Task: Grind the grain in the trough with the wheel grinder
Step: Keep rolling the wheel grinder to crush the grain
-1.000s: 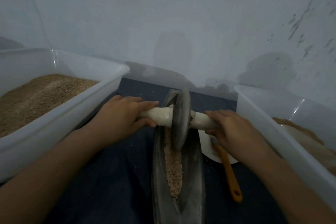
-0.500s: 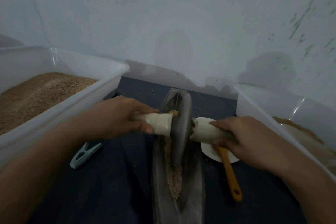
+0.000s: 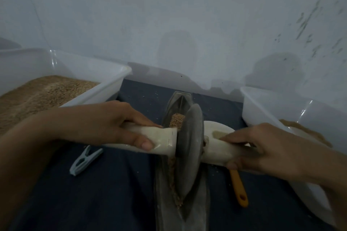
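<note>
Compared with the frame half a second before, the wheel grinder [image 3: 189, 148] had rolled nearer along the trough [image 3: 203, 206], leaving a heap of grain [image 3: 177, 119] exposed at the far end, and more of the pale blue clothes peg [image 3: 85, 161] showed at 8 o'clock. The grinder was a dark grey disc standing on edge in the narrow grey trough, which ran from 12 to 6 o'clock on the dark blue mat [image 3: 105, 199]; a thin line of crushed grain lay along the disc's left face. A cream handle projected from each side of the disc. The left hand [image 3: 110, 124] gripped the 9 o'clock handle, thumb pressed on its near face and fingers laid over the top. The right hand [image 3: 262, 148] gripped the 3 o'clock handle, fingers curled over it. An orange-handled tool [image 3: 239, 189] and a white plate [image 3: 219, 127] lay at 4 and 2 o'clock of the disc. White tubs holding grain stood at 9 o'clock [image 3: 105, 88] and 3 o'clock [image 3: 262, 107].
</note>
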`<action>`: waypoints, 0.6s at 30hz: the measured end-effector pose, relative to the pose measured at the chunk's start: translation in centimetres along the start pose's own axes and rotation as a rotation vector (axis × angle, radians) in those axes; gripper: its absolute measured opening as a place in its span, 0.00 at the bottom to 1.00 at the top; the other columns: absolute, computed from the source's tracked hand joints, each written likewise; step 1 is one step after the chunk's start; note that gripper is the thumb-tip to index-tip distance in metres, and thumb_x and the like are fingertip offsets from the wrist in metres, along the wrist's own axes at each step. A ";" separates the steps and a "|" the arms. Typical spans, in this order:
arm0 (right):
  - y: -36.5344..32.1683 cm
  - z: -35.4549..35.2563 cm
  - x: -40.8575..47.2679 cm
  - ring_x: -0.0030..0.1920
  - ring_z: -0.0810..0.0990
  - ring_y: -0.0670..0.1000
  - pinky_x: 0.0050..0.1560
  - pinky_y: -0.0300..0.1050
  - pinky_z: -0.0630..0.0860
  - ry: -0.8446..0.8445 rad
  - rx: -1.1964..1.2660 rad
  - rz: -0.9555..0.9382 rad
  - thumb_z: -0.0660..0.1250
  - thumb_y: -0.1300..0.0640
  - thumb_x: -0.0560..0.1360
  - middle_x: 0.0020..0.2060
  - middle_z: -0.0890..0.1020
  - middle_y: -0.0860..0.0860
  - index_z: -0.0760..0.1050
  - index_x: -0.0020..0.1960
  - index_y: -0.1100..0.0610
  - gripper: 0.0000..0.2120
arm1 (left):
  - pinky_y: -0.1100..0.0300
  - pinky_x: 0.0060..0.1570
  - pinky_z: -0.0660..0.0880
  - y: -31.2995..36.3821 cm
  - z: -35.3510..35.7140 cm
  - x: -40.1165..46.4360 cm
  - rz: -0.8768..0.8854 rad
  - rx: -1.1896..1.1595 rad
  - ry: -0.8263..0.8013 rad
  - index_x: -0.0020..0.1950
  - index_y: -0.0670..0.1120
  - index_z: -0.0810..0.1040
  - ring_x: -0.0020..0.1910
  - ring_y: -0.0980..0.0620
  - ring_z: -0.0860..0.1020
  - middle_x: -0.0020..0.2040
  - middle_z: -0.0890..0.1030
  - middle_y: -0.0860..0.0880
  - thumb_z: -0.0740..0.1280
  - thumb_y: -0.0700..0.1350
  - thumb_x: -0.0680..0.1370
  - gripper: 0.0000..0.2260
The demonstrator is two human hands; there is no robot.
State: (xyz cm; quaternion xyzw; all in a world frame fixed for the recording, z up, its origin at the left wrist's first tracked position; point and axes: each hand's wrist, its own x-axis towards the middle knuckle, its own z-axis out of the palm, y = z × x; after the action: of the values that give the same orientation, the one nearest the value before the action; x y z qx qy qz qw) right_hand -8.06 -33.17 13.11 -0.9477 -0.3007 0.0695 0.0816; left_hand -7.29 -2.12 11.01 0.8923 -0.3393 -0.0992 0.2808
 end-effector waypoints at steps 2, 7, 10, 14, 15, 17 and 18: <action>-0.1 0.2 0.0 0.46 0.77 0.41 0.48 0.41 0.73 0.028 0.002 0.014 0.68 0.43 0.71 0.47 0.82 0.43 0.78 0.53 0.42 0.12 | 0.73 0.53 0.70 0.1 0.1 0.1 -0.014 -0.018 0.011 0.59 0.72 0.71 0.53 0.68 0.77 0.54 0.78 0.69 0.64 0.69 0.68 0.19; -0.2 2.5 2.8 0.48 0.72 0.43 0.45 0.37 0.67 0.358 -0.124 0.120 0.65 0.51 0.75 0.52 0.78 0.44 0.72 0.64 0.45 0.18 | 0.70 0.49 0.68 -0.9 1.5 1.9 -0.178 0.207 0.299 0.59 0.73 0.67 0.51 0.67 0.74 0.53 0.76 0.67 0.64 0.66 0.65 0.22; -0.1 4.0 4.4 0.60 0.68 0.46 0.55 0.37 0.60 0.476 -0.251 0.163 0.61 0.53 0.78 0.62 0.73 0.47 0.64 0.71 0.49 0.21 | 0.62 0.49 0.64 -2.1 2.9 3.1 -0.210 0.532 0.521 0.70 0.63 0.62 0.56 0.56 0.74 0.58 0.76 0.56 0.63 0.62 0.73 0.26; 0.3 4.0 4.5 0.62 0.67 0.46 0.56 0.35 0.59 0.461 -0.246 0.149 0.62 0.52 0.78 0.64 0.72 0.46 0.62 0.72 0.48 0.24 | 0.65 0.45 0.63 -2.6 2.9 3.4 -0.130 0.541 0.543 0.70 0.64 0.63 0.51 0.59 0.75 0.50 0.76 0.58 0.62 0.63 0.72 0.26; 0.4 3.6 4.1 0.60 0.69 0.46 0.54 0.36 0.61 0.422 -0.224 0.135 0.63 0.51 0.77 0.61 0.74 0.46 0.65 0.70 0.47 0.22 | 0.70 0.43 0.63 -2.4 2.5 3.0 -0.130 0.453 0.488 0.67 0.67 0.63 0.48 0.64 0.75 0.48 0.75 0.63 0.62 0.65 0.70 0.26; 0.3 2.5 3.0 0.53 0.73 0.43 0.49 0.37 0.66 0.336 -0.164 0.093 0.67 0.48 0.74 0.55 0.79 0.45 0.72 0.65 0.45 0.20 | 0.76 0.44 0.66 -1.9 1.7 2.1 -0.127 0.245 0.357 0.59 0.75 0.65 0.47 0.73 0.73 0.45 0.75 0.71 0.61 0.71 0.64 0.23; 0.3 1.9 2.3 0.50 0.75 0.41 0.48 0.36 0.68 0.288 -0.134 0.069 0.68 0.47 0.72 0.53 0.80 0.44 0.74 0.62 0.44 0.19 | 0.77 0.46 0.66 -1.8 1.3 1.6 -0.109 0.166 0.281 0.55 0.78 0.67 0.48 0.75 0.73 0.46 0.76 0.74 0.60 0.74 0.63 0.20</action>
State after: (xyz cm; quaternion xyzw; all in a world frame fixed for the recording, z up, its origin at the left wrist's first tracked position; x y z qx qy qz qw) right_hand -6.41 -31.83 11.02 -0.9609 -0.2574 -0.0846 0.0580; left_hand -5.53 -2.65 8.97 0.9346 -0.2548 0.0400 0.2449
